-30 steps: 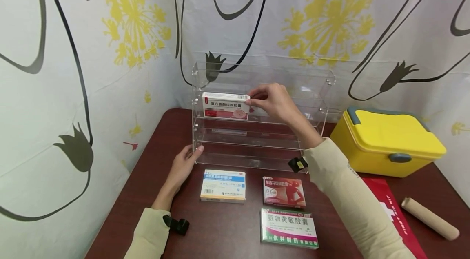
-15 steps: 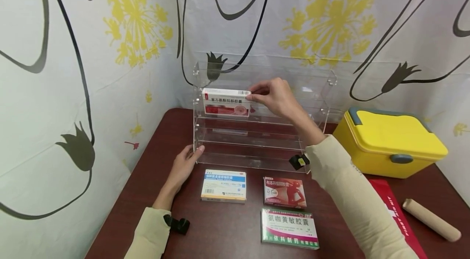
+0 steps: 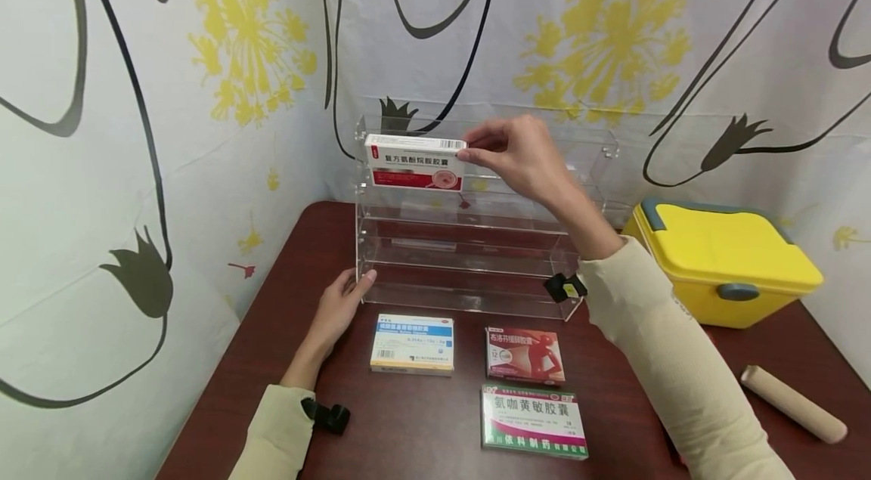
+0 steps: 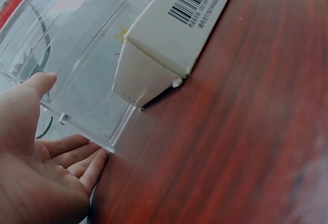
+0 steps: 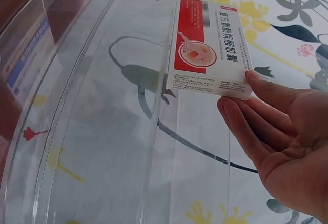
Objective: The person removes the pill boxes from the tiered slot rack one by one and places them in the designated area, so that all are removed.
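My right hand (image 3: pixel 520 155) pinches the right end of a white-and-red medicine box (image 3: pixel 415 162) between thumb and fingers. The box is level, its printed front towards me, at the upper left of a clear acrylic display rack (image 3: pixel 463 302). In the right wrist view the same medicine box (image 5: pixel 210 44) overlaps an upper tier. My left hand (image 3: pixel 343 302) holds the rack's lower left side, thumb in front. The left wrist view shows the left hand (image 4: pixel 51 157) with its thumb and fingers on either side of the clear side panel (image 4: pixel 97 126).
Before the rack lie a blue-and-white medicine box (image 3: pixel 412 344), a red medicine box (image 3: pixel 524 355) and a green-and-white medicine box (image 3: pixel 534 421). A yellow lidded case (image 3: pixel 728 261) stands right of the rack, with a beige roll (image 3: pixel 792 403) nearer me. Patterned cloth (image 3: pixel 435 34) hangs behind.
My right hand has raised the white-and-red medicine box from a middle tier to the rack's upper part. The left hand has stayed at the rack's side.
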Available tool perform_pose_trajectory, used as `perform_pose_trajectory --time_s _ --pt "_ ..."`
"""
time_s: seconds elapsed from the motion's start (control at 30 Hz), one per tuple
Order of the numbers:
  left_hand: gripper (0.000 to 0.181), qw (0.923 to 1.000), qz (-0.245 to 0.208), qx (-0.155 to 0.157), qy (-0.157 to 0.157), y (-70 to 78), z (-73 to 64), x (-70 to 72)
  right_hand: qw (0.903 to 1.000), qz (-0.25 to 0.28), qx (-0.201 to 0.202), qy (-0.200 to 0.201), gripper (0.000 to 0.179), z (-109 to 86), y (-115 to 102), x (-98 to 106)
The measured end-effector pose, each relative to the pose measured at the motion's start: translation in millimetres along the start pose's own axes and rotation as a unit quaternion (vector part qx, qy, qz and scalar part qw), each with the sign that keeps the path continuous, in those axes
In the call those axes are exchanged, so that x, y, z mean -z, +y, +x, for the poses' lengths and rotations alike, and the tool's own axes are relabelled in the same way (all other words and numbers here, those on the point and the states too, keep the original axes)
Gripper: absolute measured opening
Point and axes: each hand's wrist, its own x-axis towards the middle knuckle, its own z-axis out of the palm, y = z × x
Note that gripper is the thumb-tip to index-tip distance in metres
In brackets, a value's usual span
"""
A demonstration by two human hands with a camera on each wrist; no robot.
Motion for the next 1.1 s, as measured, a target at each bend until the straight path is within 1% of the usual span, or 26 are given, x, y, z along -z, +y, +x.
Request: perform_pose_trajectory --time_s 0.1,0.23,0.33,0.47,0.53,0.67,0.8,0.9,0.97,1.03,1.1 --pt "0.085 1.0 -0.001 -0.001 0.0 -0.3 -0.4 -0.8 0.9998 0.008 0.013 0.008 0.024 -6.7 -0.9 0.2" --pt "0.083 1.0 -0.005 -0.005 -0.001 0.1 -0.9 -0.6 0.9995 0.011 0.028 0.01 0.022 -20.8 -1.9 -3.4" --pt "0.083 0.9999 -0.009 -0.006 0.0 0.0 -1.1 0.3 0.9994 0.023 0.026 -0.004 0.02 -35.9 -0.4 -14.2" --pt "0.08 0.9999 -0.015 -0.003 0.006 -1.9 -0.4 1.5 0.9983 0.035 0.041 -0.022 0.019 -54.6 6.6 -35.5" --pt "0.077 0.9998 -0.017 -0.002 0.007 -3.0 0.2 1.9 0.9977 0.034 0.055 -0.022 0.018 -60.6 10.1 -43.2" --pt "0.078 0.9998 -0.014 -0.002 0.012 -5.1 0.2 1.3 0.9973 0.033 0.06 -0.025 0.019 -69.2 13.2 -47.1" --pt "0.077 0.9998 -0.014 -0.013 0.008 -7.2 0.2 0.1 0.9975 0.036 0.047 -0.039 0.019 -87.2 19.0 -48.9" --pt "0.073 0.9996 -0.017 -0.022 0.003 -6.9 1.0 -0.9 0.9973 0.043 0.025 -0.055 0.02 -110.0 28.8 -55.3" --pt "0.071 0.9997 -0.014 -0.02 0.008 -5.4 1.8 -1.4 0.9952 0.063 0.0 -0.074 0.019 -128.3 36.7 -63.1" --pt "0.072 0.9997 -0.01 -0.018 0.01 -3.9 2.2 -1.1 0.9896 0.095 -0.04 -0.101 0.019 -148.2 43.6 -72.5" --pt "0.074 0.9998 -0.009 -0.011 0.012 -2.8 2.3 -0.6 0.9779 0.135 -0.085 -0.136 0.018 -167.5 49.5 -83.5"
